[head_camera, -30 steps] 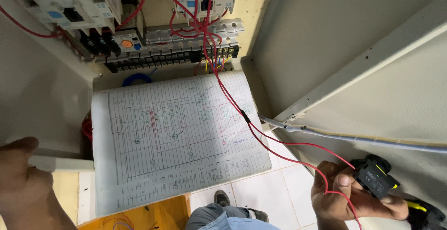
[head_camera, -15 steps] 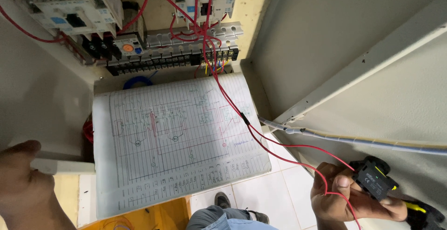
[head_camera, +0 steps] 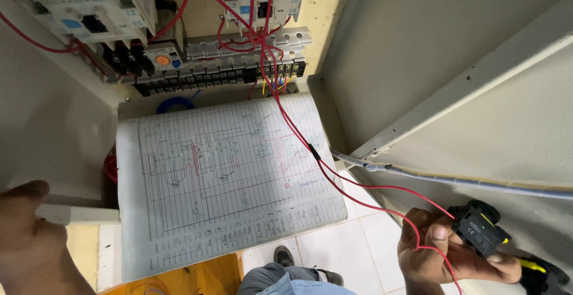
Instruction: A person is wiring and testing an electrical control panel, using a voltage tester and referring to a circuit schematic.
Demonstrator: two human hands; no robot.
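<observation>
Head view: left hand [head_camera: 30, 235] slightly higher.

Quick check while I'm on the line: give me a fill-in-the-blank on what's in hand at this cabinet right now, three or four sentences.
1. The right hand holds a small ____ switch block.
2. The wires running to that hand are ____ in colour.
3. The sheet of paper propped in the cabinet shows a hand-drawn wiring ____.
4. The left hand rests on the cabinet's ____ edge.

Missing words: black; red; diagram; lower
</observation>
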